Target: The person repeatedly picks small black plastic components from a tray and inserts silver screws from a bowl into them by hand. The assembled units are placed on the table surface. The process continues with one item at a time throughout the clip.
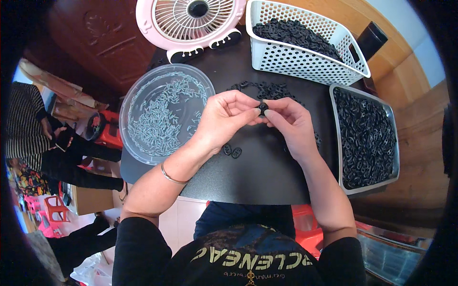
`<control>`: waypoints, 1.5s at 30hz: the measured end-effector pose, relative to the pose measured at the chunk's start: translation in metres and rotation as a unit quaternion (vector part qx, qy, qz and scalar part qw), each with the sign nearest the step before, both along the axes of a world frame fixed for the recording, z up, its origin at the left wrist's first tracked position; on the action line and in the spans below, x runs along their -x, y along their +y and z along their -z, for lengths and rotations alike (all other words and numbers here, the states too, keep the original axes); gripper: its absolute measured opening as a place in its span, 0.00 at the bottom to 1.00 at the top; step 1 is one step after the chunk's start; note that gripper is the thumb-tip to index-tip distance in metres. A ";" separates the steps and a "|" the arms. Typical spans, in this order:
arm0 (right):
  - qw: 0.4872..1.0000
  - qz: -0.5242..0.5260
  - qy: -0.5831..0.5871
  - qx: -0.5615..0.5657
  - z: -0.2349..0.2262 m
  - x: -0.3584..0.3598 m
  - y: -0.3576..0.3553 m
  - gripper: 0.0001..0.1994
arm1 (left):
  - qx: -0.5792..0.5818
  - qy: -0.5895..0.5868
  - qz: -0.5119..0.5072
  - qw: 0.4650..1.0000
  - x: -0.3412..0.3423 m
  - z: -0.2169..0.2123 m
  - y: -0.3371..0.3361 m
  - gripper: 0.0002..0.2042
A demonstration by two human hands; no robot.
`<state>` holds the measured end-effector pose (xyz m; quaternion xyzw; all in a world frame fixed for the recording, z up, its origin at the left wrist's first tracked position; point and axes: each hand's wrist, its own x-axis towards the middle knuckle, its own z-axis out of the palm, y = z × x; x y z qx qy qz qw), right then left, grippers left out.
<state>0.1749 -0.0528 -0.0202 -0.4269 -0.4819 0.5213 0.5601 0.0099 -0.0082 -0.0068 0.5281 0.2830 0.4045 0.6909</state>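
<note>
Over the middle of the dark table, my left hand (223,117) and my right hand (292,123) meet fingertip to fingertip. Both are closed in a pinch on a small black plastic piece (263,109), largely covered by the fingers. Beyond the hands lies a loose scatter of similar black pieces (272,90). A couple of oval black pieces with holes (236,152) rest on the table below my left wrist. Left of my left hand stands a round clear tub (125,125), holding many short, thin silvery metal pins (160,125).
A metal tray (336,138) heaped with black oval pieces stands at right. Behind it are a white perforated basket (305,71) of black pieces and a dark cylinder (372,39). A pink fan (145,19) stands at the back. Someone in a striped top (24,119) is at far left.
</note>
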 end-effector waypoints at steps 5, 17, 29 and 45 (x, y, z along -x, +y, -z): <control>0.998 0.014 -0.043 -0.047 -0.001 -0.001 0.002 0.09 | 0.028 -0.021 0.011 0.999 -0.003 0.002 0.001 0.05; 0.986 0.037 -0.142 -0.074 -0.004 0.005 -0.001 0.11 | 0.086 -0.017 0.023 0.996 -0.002 0.003 0.001 0.05; 0.987 0.058 -0.129 -0.072 -0.004 0.006 -0.001 0.11 | 0.100 -0.051 0.014 0.994 0.000 0.006 0.004 0.06; 0.995 0.077 -0.055 -0.005 -0.003 0.005 0.000 0.06 | 0.102 -0.058 0.020 0.993 0.000 0.007 0.003 0.06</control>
